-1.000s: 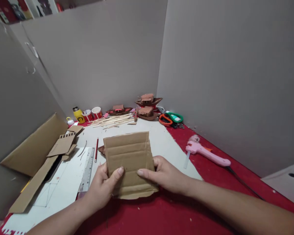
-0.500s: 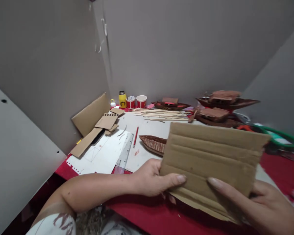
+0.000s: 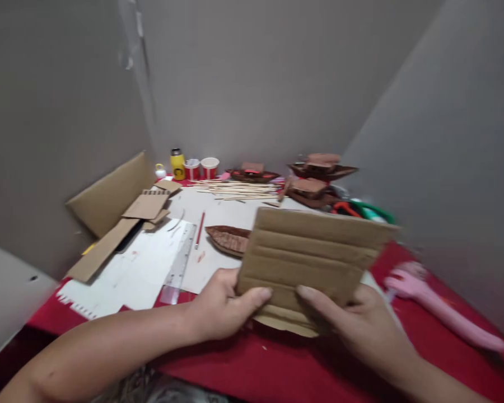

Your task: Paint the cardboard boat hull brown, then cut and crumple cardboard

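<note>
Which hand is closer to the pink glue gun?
Right. The right hand, at the right side of the cardboard piece, is left of the pink glue gun; the left hand, at the piece's left side, is farther left.

Two cups, apparently four boats

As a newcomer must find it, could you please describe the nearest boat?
On the red table lies a pale sheet. There, beyond the left hand, a brown boat pokes from behind the held cardboard. Unlike the farther, roofed boats, its visible part is open.
</note>
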A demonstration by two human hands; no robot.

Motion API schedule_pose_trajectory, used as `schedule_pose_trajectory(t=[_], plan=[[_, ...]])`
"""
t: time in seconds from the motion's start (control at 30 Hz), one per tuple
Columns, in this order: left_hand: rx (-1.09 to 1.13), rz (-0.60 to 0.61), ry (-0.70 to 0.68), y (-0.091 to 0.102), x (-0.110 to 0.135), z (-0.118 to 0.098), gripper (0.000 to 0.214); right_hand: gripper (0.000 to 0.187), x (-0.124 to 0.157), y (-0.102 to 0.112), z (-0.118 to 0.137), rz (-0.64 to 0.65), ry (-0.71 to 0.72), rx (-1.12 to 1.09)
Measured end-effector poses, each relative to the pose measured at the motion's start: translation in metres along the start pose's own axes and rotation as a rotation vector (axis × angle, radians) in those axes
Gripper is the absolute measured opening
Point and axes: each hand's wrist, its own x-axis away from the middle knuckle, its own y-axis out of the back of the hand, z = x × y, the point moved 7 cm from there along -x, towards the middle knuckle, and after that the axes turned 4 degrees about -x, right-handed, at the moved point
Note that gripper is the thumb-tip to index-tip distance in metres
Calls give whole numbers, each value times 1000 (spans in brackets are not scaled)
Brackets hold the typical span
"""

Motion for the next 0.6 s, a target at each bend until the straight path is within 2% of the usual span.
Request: schedule_pose_trajectory(t=[0.07,0.2,0.3,0.4,0.53,0.6], plan=[[95,57,116,-2,-1,4,51,48,-3,-9,8,26,-69,-144],[257,147,127,-4,-6,-3,43,48,-3,-19,11,129,-112,-299],[271,135,152,-2,-7,-3,44,46,-3,-20,7,192,-141,-321],[244,44,151,6,-8,-1,44,45,-7,-21,4,245,-171,-300],[166,-178,76,24,-10,-4,44,49,-7,-30,0,391,-270,-277],[172,-241,58,29,-10,-4,45,50,-5,-32,1,433,-298,-282]])
